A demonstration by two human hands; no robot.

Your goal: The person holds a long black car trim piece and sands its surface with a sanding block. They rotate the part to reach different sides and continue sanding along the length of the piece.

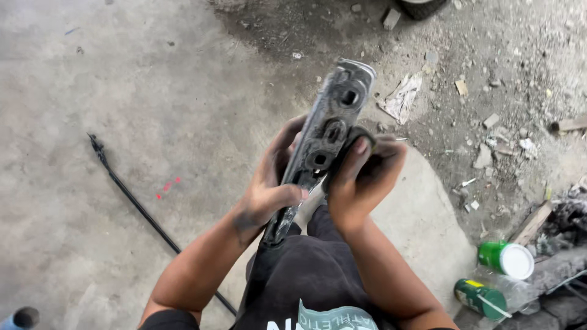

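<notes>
Your left hand (266, 189) is clamped around the lower part of a long, dark metal part (324, 140), fingers wrapped over its edge at the centre of the frame. Your right hand (361, 177) is closed on a dark rag (358, 137) and presses it against the part's face, thumb on top. So you have two hands, one metal part and one rag in play.

That part stands tilted, its top end leaning toward the upper right and its bottom end down near your lap. It is narrow and flat, coated in black grime, with bare grey metal showing along the top edge. Three recessed holes sit in a row down its face, the lowest just beside your right thumb.

Count the rest: one thin black rod (140, 211) lies on the ground at the left, running from upper left toward the bottom centre. One green can with a white lid (507, 258) and one clear plastic bottle with a green label (486, 296) sit at the lower right, close together. One crumpled scrap of paper (400, 98) lies right of the part's top end.

Beneath you is a bare concrete floor (122, 110), grey and stained, with a small red mark left of centre. Toward the upper right it gives way to dirt strewn with stones, chips and bits of wood.
</notes>
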